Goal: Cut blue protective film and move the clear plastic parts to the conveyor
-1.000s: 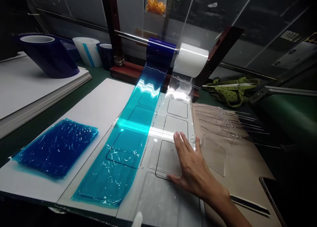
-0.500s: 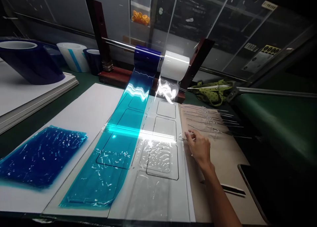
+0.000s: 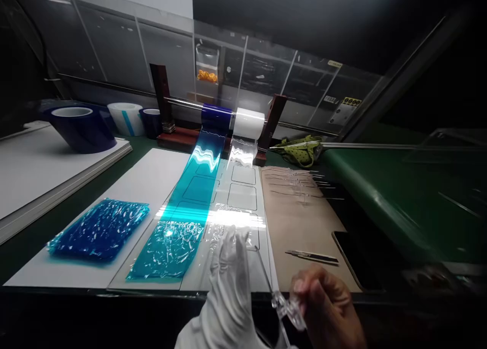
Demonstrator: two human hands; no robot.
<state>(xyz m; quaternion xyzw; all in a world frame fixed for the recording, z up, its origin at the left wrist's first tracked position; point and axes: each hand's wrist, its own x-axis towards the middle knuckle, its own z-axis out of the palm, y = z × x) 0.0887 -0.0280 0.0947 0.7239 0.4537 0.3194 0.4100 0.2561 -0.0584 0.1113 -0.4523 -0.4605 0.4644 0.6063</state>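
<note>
Clear pc (image 3: 288,309) in R hand (image 3: 327,303), nr L hand (image 3: 230,288).

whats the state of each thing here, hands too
left hand, white-gloved, fingers straight
right hand, bare, closed on clear plastic piece
mounted blue roll, partly unrolled
mounted white roll, partly unrolled
large blue roll, upright
blue film pile, flat, crinkled
phone, flat, screen dark
cutter, flat, blade unclear
green bag, slumped

Grey panels (image 3: 163,52) behind green tabletop (image 3: 142,149)
</note>
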